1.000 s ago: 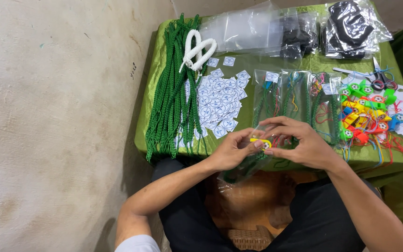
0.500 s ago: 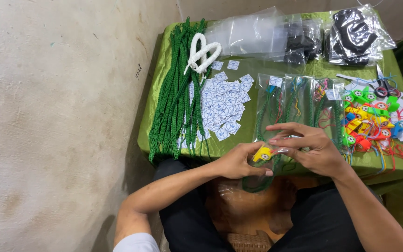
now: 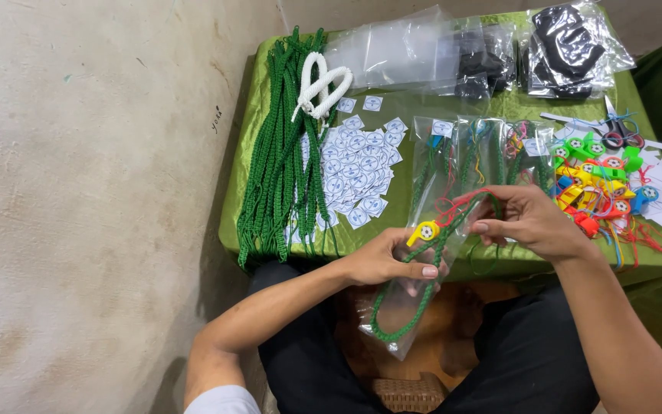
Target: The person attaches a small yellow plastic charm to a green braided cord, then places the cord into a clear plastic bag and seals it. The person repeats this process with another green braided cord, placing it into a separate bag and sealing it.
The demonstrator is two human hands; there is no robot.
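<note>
A yellow whistle (image 3: 425, 231) on a green braided cord (image 3: 415, 295) sits half inside a clear plastic bag (image 3: 406, 307) at the counter's (image 3: 415, 115) near edge. The left hand (image 3: 388, 261) pinches bag and whistle; the right hand (image 3: 534, 222), at 3 o'clock, grips the bag's mouth and the cord's upper loop. A pile of coloured whistles (image 3: 595, 188) lies at 2 o'clock, round stickers (image 3: 358, 165) at 11.

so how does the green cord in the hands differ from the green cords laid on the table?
The green cord in the hands is one looped piece, sitting in a clear bag with a yellow whistle. The left hand and right hand hold it below the table edge. The green cords on the table are many, unbagged, laid out straight and hanging over the edge. Both share the same green braid.
</note>
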